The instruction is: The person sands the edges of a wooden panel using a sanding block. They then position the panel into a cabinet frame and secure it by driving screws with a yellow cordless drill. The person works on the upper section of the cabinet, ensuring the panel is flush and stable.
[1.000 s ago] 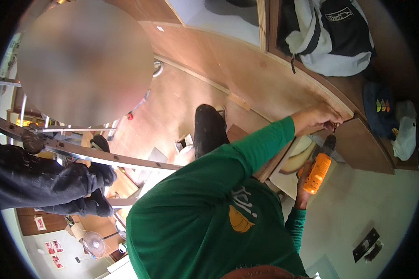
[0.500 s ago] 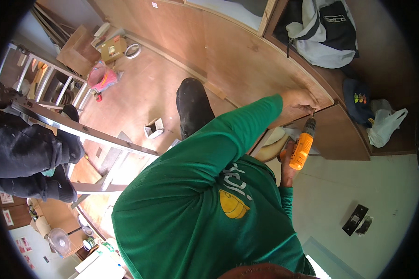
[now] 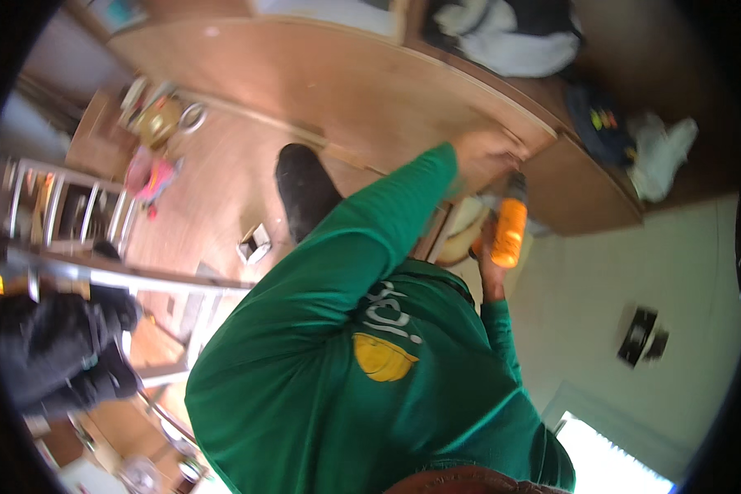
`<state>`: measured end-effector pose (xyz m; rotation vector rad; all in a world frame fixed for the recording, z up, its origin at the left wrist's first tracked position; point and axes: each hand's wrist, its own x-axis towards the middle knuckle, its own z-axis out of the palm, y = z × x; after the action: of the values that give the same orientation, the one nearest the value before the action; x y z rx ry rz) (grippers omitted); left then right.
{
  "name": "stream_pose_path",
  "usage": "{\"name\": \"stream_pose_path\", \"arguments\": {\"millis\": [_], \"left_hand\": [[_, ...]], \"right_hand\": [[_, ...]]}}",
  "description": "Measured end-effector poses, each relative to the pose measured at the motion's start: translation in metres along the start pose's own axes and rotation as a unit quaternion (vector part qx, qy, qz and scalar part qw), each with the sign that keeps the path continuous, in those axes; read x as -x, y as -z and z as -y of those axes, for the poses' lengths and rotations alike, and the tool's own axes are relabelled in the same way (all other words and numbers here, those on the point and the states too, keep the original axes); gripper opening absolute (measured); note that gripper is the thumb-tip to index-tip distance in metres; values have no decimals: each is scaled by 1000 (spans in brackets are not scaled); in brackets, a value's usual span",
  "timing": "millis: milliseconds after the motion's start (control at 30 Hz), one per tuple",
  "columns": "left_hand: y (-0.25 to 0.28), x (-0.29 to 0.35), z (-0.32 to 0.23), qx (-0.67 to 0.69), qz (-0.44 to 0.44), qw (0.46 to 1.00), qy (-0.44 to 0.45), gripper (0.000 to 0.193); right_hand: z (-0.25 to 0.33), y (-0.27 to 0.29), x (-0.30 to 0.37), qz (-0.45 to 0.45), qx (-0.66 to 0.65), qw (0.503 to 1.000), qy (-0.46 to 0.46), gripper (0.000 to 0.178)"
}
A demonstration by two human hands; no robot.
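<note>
My right hand point(image 3: 491, 262) is wrapped round the grip of an orange cordless drill point(image 3: 511, 230), whose dark chuck points up at the edge of a brown wooden panel point(image 3: 379, 103). My left hand point(image 3: 490, 151) is at that panel's edge, with its fingers pinched together right by the drill's tip. Whatever lies between those fingers is too small and blurred to name. A second brown panel point(image 3: 580, 189) adjoins just to the right of the drill tip.
On the shelf beyond lie a white and black bag point(image 3: 523, 41), a dark cap point(image 3: 597, 128) and a white plastic bag point(image 3: 659, 152). Another person's dark-trousered legs point(image 3: 53, 346) are by a metal ladder point(image 3: 74, 198) at left. A small open box point(image 3: 254, 244) sits on the floor.
My view has shifted and blurred, so the scene sits further left and higher. Both hands keep their places at the panel edge, drill still held. The other person's legs look differently placed.
</note>
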<state>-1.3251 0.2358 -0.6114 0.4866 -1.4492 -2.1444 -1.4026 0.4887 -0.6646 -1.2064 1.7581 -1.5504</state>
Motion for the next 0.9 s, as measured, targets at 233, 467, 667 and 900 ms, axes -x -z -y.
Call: {"name": "stream_pose_path", "arguments": {"millis": [233,467,667,900], "left_hand": [[19,6,-14,2,-34,995,96,28],[5,0,-22,-19,-42,992,117,28],[5,6,-20,4,-52,992,115,30],[3,3,-22,5,-59,990,125,29]], "right_hand": [[13,-15,-6,6,13,998,59,23],[22,-8,-7,-24,61,994,88,35],[54,-4,-1,6,-30,999,-19,32],[40,-5,-5,-5,-26,999,34,36]]}}
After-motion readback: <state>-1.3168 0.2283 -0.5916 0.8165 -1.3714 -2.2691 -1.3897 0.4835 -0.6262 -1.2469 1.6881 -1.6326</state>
